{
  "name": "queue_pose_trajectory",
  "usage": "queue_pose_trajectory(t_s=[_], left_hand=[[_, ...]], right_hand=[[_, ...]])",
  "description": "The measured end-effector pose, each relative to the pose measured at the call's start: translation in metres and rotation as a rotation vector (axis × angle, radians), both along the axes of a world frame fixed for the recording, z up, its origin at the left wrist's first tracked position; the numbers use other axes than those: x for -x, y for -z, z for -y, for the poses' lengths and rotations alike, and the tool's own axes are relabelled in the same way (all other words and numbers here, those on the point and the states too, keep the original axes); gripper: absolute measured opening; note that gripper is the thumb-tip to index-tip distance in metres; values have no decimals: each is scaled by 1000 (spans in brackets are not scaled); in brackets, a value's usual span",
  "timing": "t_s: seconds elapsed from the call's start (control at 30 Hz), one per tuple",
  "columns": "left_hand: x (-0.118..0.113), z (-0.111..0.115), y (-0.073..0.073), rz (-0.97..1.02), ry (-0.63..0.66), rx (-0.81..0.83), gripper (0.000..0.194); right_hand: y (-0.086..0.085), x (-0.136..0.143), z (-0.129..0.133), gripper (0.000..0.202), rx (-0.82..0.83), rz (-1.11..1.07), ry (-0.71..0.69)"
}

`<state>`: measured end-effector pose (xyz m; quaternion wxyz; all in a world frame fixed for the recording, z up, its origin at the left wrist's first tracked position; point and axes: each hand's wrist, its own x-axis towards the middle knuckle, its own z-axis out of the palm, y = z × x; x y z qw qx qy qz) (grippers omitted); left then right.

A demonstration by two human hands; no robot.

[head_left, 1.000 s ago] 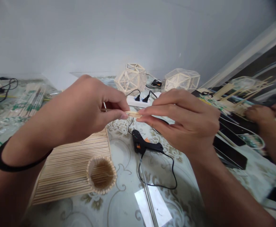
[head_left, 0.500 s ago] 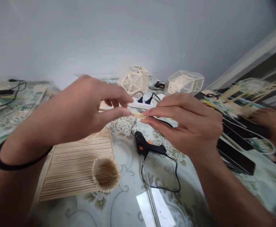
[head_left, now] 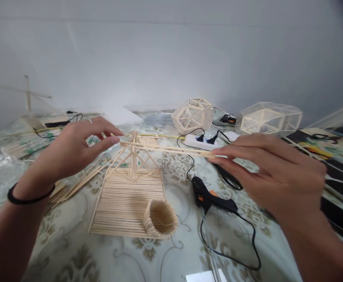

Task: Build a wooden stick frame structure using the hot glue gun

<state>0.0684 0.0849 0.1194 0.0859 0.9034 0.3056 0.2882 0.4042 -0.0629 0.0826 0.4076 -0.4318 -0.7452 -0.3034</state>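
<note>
My right hand (head_left: 273, 172) pinches the right end of a thin wooden stick piece (head_left: 171, 149), which stretches level to the left across the view. My left hand (head_left: 86, 145) is near the piece's left end, thumb and forefinger apart, holding nothing. Behind and below the piece, a stick frame (head_left: 133, 162) rises at the back of a flat stick platform (head_left: 127, 199). A round stick cup (head_left: 160, 219) sits at the platform's front right corner. To the right of it a black glue gun (head_left: 212, 197) lies on the patterned cloth.
A white power strip (head_left: 199, 142) with two black plugs lies behind the glue gun. Two geometric stick frames (head_left: 192, 116) stand at the back. Loose sticks (head_left: 83, 182) and plastic wrapping (head_left: 3, 178) are at the left. A clear glue stick (head_left: 212, 254) points forward.
The view has shifted left and back. My hands have moved apart, and the long stick piece now shows between them. The stick frame on the platform has come into view.
</note>
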Motion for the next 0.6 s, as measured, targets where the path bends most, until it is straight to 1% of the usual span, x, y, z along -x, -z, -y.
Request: queue_pose_trajectory(t_s=[0.1,0.17,0.23,0.33,0.4,0.5,0.6], left_hand=[[3,2,10,-11,32,41,22],[1,3,14,-17,42,35,21],[-2,4,14,-6,40,-1,22],[-11,10,6,61,32,-81,24],[-24,19,-2,115,61,-123,21],[-53,33,-13,144,175,-128,17],[-85,42,-18,131,281,-72,23]], right_hand=[[-6,0,-1,27,-38,43,-11],[-10,1,-3,22,-46,48,-11],[-13,3,-4,19,-17,23,-8],[-15,6,-6,21,17,-15,-33],[-16,7,-8,21,16,-9,-55],[-17,7,-9,21,19,5,-63],[-17,6,-9,22,14,-3,-47]])
